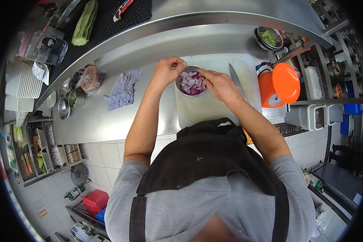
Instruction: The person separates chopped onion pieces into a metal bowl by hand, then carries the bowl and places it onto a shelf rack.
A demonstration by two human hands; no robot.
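A round metal bowl (192, 95) stands on the white cutting board (201, 111), filled with chopped red onion (192, 82). My left hand (168, 72) is at the bowl's upper left edge, its fingers curled together in a pinch; whatever they hold, if anything, is too small to make out. On the opposite side, my right hand (222, 85) has its fingers and thumb at the bowl's right rim and seems to grip it. A knife (236, 78) lies on the board, just beyond my right hand.
An orange kitchen scale (266, 86) stands right of the board. A crumpled cloth (124, 89) and several metal containers (76, 99) are to the left. Overhead, a steel shelf (230, 18) crosses the back; bowls with cut greens (268, 38) stand at the back right.
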